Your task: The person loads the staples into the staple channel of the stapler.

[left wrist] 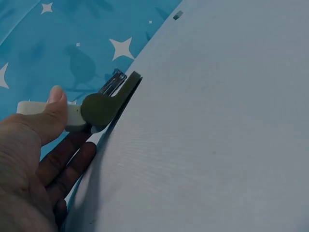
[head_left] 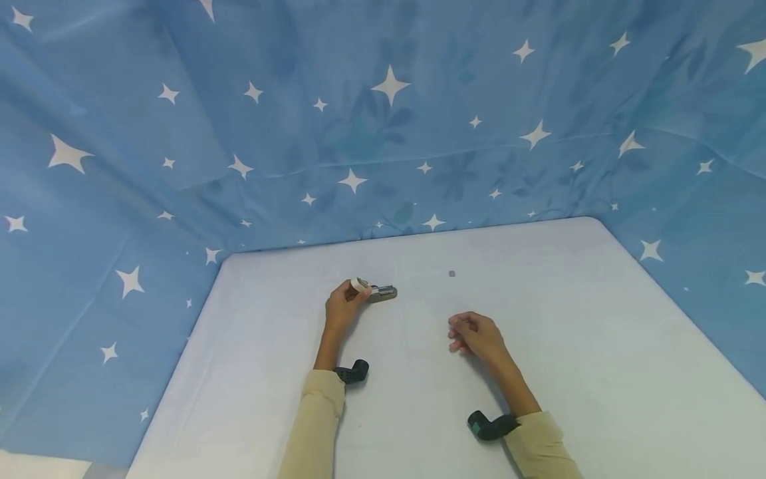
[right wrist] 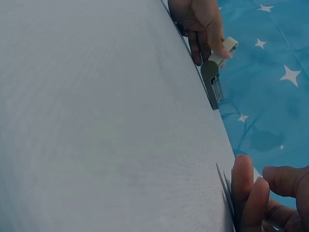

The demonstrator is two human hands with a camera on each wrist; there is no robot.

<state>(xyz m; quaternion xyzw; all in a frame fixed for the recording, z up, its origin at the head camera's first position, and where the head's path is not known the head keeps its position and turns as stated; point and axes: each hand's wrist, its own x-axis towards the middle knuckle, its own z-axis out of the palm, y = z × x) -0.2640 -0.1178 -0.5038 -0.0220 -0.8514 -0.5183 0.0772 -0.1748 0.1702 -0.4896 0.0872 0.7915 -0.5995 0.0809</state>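
We see the stapler (head_left: 383, 293) on the white table (head_left: 538, 279), with its pale lid (head_left: 359, 285) swung back from the base and the metal channel (left wrist: 112, 82) exposed, so we judge the opening to be done. Our left hand (head_left: 341, 311) pinches the lid end, thumb on one side and fingers below. Our right hand (head_left: 481, 336) rests apart from the stapler, fingers loosely curled with the thumb near their tips, and we see nothing in its hold. A small grey piece (head_left: 451, 273) lies beyond the right hand, well apart from the stapler and touched by neither hand. We cannot tell whether the channel holds any staples. As things lie, the lid is not yet closed, so we judge the work to be unfinished
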